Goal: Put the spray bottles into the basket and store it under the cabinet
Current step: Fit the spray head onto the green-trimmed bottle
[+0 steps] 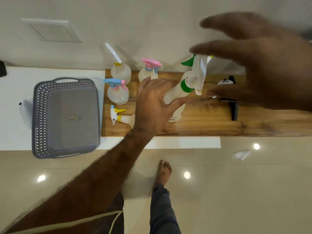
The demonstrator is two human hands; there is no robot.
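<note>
A grey perforated basket sits empty on the white counter at the left. Several spray bottles stand on the wooden shelf: one with a white nozzle and yellow collar, one with a pink trigger, one with a blue and pink trigger. A small bottle with a yellow trigger lies on its side. My left hand is wrapped around the body of a tall white bottle with a green collar. My right hand hovers blurred above the shelf, fingers spread, holding nothing.
A white device and a black bracket sit on the shelf's right part. A clear bottle lies left of the basket. A crumpled white paper lies on the tiled floor near my bare foot.
</note>
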